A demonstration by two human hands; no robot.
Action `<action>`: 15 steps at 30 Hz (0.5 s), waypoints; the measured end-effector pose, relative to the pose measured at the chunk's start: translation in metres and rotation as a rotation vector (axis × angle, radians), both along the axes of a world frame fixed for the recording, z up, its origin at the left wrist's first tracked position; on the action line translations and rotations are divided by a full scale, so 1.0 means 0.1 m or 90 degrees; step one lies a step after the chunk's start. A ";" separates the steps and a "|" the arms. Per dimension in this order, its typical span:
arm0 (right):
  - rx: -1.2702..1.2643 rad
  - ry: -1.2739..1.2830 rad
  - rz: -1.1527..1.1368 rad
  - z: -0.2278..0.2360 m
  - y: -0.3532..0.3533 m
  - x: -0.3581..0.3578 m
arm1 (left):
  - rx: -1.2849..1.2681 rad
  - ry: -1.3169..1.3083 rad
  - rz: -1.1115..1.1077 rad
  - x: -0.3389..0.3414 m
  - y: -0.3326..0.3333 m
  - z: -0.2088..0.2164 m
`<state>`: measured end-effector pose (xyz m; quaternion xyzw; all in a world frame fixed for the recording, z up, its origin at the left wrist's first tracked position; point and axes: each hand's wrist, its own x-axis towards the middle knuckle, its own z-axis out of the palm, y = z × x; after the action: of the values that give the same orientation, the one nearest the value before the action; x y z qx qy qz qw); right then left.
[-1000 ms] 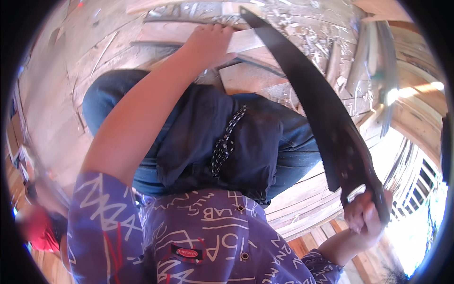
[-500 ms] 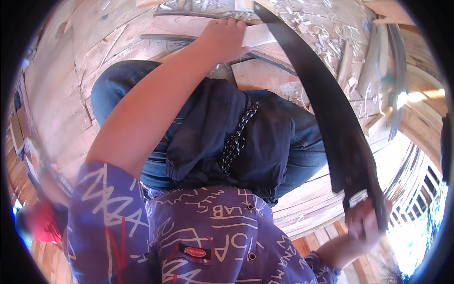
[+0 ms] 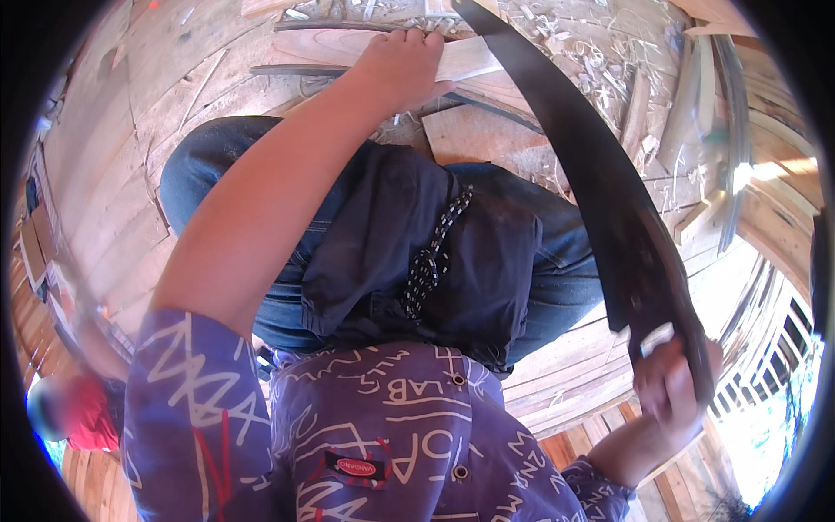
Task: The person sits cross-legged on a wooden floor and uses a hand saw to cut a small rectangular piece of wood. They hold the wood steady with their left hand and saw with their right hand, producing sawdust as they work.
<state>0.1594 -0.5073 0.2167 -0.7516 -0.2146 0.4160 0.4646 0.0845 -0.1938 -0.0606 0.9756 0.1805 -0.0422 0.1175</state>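
Observation:
My right hand (image 3: 671,387) is closed round the handle of a handsaw (image 3: 600,174) at the lower right. The saw's long black blade stretches away to the far edge of the view and narrows toward its tip. Near that tip, the blade meets the right end of a pale wooden board (image 3: 468,59). Whether its teeth are in the wood I cannot tell. My left hand (image 3: 404,70) presses down on the board, just left of the blade, with its fingers bent over the far edge. Dark-edged planks (image 3: 300,70) lie under and beside the board.
Wood shavings and offcuts (image 3: 609,78) litter the floor beyond the blade. Long strips of timber (image 3: 726,130) lie at the right. My bent legs (image 3: 217,165) are close in front. Another person in red (image 3: 91,413) is at the lower left.
My right hand and the saw have shifted slightly away from my body, the tip reaching a little farther. My left hand keeps its hold on the board.

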 end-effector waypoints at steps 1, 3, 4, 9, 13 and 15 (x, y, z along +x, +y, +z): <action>0.060 0.015 0.077 0.05 -0.15 0.03 | -0.002 0.011 -0.002 -0.01 0.03 0.01; 0.123 0.057 0.113 0.25 -0.41 0.06 | -0.018 0.037 -0.013 -0.01 0.02 0.06; 0.143 0.067 0.115 0.27 -0.41 0.04 | -0.019 0.038 -0.013 0.00 0.02 0.05; -0.036 0.078 -0.029 -0.10 0.16 0.11 | 0.018 0.012 0.000 0.01 0.03 -0.06; 0.041 -0.056 0.016 0.08 -0.21 0.02 | 0.004 -0.003 0.011 -0.01 0.07 -0.03; 0.150 0.028 0.084 0.15 -0.48 0.08 | -0.004 0.022 0.018 0.02 0.01 0.03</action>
<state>0.1679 -0.5552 0.2320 -0.6669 -0.3005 0.4342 0.5258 0.0862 -0.1923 -0.0574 0.9717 0.1962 -0.0584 0.1180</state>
